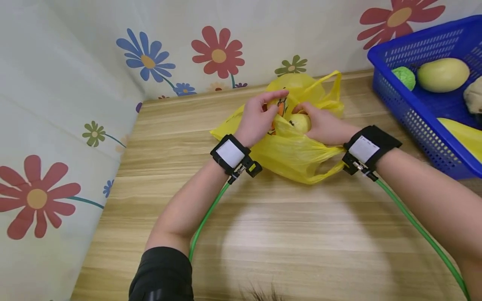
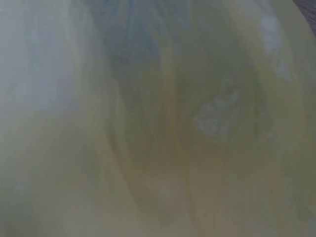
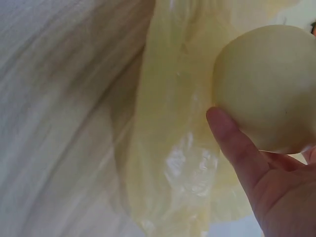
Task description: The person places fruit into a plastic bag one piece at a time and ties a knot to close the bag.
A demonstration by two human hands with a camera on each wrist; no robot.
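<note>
A thin yellow plastic bag with loop handles lies crumpled at the back of the wooden table, its mouth facing up. My right hand grips a round, pale yellow fruit with a small dark end, thumb on one side and fingers beneath. In the head view this fruit is at the bag's mouth, partly behind the bag's near side. At the left of the mouth, my left hand holds the bag's edge, index finger stretched out; its other fingers are mostly hidden. Orange and red patches show beside it. Yellow film fills the left wrist view.
On the right stands a blue plastic basket holding a green ball, a large pale yellow oval fruit, a whitish item and something yellow. A flower-printed curtain borders the table's back and left. Green cables run from both wrists.
</note>
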